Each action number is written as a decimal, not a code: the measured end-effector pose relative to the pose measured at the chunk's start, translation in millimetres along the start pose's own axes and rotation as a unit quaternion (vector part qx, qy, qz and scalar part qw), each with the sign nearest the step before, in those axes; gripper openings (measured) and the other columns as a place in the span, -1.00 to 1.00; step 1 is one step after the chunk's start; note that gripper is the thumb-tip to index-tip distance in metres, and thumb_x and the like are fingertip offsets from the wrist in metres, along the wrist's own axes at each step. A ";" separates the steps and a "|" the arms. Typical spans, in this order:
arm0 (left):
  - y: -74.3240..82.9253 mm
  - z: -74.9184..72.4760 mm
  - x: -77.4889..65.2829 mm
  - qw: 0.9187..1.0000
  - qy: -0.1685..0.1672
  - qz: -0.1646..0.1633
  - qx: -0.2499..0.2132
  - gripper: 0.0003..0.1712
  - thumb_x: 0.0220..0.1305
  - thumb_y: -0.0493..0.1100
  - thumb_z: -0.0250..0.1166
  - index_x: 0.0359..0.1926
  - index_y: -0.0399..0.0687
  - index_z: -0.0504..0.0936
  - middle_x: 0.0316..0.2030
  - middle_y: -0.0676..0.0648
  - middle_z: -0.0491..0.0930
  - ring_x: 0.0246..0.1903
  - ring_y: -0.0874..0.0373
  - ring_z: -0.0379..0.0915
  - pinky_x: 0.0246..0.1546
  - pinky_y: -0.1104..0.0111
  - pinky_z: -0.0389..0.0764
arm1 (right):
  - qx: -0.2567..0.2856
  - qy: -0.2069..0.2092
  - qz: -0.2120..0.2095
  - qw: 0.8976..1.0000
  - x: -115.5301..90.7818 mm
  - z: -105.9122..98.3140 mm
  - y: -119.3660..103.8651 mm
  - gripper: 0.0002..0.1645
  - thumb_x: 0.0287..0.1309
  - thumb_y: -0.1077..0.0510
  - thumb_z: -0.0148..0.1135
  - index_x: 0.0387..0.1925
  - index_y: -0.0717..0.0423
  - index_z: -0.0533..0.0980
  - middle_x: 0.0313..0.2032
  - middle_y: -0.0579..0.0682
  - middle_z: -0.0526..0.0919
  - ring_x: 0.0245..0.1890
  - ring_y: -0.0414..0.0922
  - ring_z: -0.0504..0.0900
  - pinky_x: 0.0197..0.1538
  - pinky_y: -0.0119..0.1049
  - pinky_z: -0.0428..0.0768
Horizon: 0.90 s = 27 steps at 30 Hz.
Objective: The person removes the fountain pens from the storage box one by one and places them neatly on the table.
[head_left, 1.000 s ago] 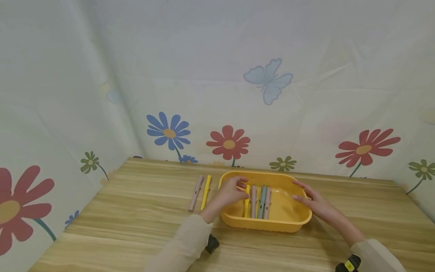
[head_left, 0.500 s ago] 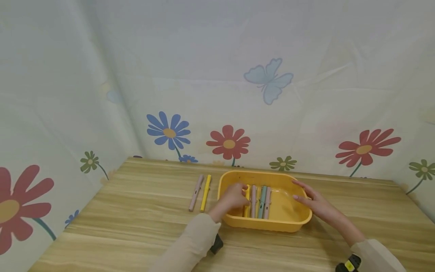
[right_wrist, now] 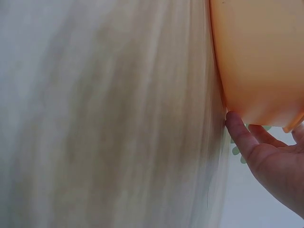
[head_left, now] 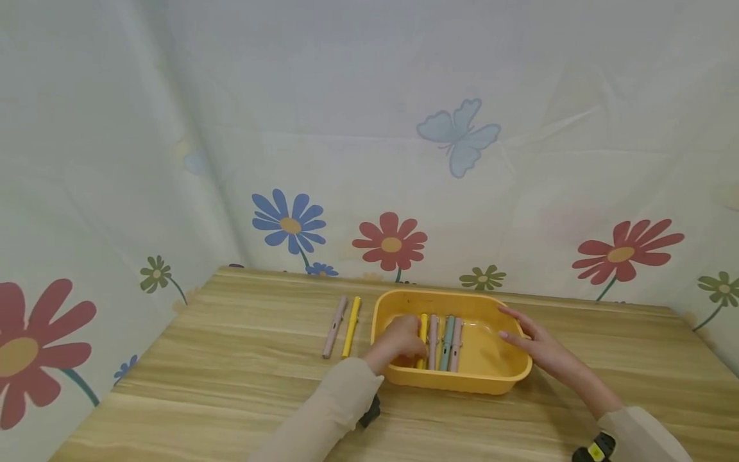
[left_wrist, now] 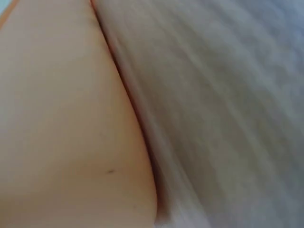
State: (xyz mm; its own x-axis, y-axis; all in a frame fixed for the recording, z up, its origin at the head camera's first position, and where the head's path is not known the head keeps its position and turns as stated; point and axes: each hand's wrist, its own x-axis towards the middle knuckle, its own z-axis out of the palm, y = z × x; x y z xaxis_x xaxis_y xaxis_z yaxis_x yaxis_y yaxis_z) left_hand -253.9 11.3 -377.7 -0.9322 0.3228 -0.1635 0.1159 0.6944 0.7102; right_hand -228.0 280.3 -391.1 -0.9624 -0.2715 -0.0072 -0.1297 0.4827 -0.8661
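Observation:
A yellow tray point(head_left: 491, 366) with rounded corners stands on the table. Inside it lie a yellow pen point(head_left: 424, 327), a mauve pen point(head_left: 433, 343), a teal pen point(head_left: 447, 340) and another mauve pen point(head_left: 456, 343), side by side. My left hand point(head_left: 403, 338) reaches into the tray's left part with bent fingers, against the yellow pen. Part of that pen is covered; whether the fingertips pinch it is hidden. My right hand point(head_left: 534, 340) holds the tray's right end, thumb over the rim; in the right wrist view its fingers point(right_wrist: 242, 133) touch the outer wall.
On the wooden table point(head_left: 231, 359), left of the tray, lie a loose mauve pen point(head_left: 335, 327) and a yellow pen point(head_left: 351, 327). A flowered cloth backdrop point(head_left: 323, 160) rises behind the table's far edge. The left wrist view shows mostly the tray's outer wall point(left_wrist: 66, 114).
My left hand has moved right and lower into the tray, its fingers now bent at the yellow pen. The right hand stays at the tray's right end.

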 end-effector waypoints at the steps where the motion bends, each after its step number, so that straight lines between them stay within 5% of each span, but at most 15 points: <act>1: 1.0 0.3 0.1 1.000 -0.002 -0.001 0.004 -0.74 -0.19 -0.40 0.35 -0.50 -0.22 0.40 -0.64 -0.07 0.36 -0.71 0.14 0.29 -0.73 0.43 0.36 | -0.001 0.000 -0.001 1.000 0.0 -0.1 0.1 -0.25 0.25 0.00 0.02 0.36 0.14 0.01 0.36 0.31 -0.13 0.28 0.35 -0.09 0.17 0.25 0.17; 9: 6.0 2.3 -0.1 0.999 -0.004 -0.011 0.037 -0.75 -0.16 -0.43 0.23 -0.68 -0.16 0.30 -0.75 -0.03 0.29 -0.80 0.17 0.21 -0.83 0.45 0.24 | -0.005 -0.001 0.003 1.000 -0.7 -1.2 -1.7 -0.25 0.24 -0.01 0.03 0.36 0.14 0.02 0.35 0.32 -0.12 0.28 0.37 -0.12 0.16 0.27 0.16; 18: 5.8 2.8 0.9 0.999 0.009 -0.032 0.033 -0.77 -0.13 -0.37 0.27 -0.67 -0.17 0.36 -0.74 -0.04 0.33 -0.81 0.16 0.27 -0.85 0.45 0.28 | -0.002 0.001 0.003 1.000 -0.3 -0.8 -1.2 -0.25 0.24 0.00 0.03 0.36 0.13 0.02 0.36 0.31 -0.12 0.28 0.35 -0.09 0.16 0.23 0.19; 27: 4.1 2.8 1.4 0.999 0.021 -0.021 0.013 -0.77 -0.12 -0.37 0.32 -0.61 -0.19 0.38 -0.71 -0.04 0.31 -0.77 0.17 0.24 -0.81 0.45 0.27 | 0.000 0.000 0.003 1.000 -0.4 -1.0 -0.8 -0.25 0.24 -0.01 0.04 0.36 0.13 0.03 0.36 0.31 -0.11 0.29 0.36 -0.12 0.17 0.25 0.16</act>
State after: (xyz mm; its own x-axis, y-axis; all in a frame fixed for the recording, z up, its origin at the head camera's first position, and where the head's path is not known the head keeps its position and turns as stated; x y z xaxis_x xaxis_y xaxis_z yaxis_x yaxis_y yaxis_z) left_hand -253.8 16.4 -376.9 -0.9500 0.2661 -0.1634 0.0848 0.7233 0.6853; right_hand -227.7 280.8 -389.9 -0.9632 -0.2684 -0.0130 -0.1235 0.4848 -0.8658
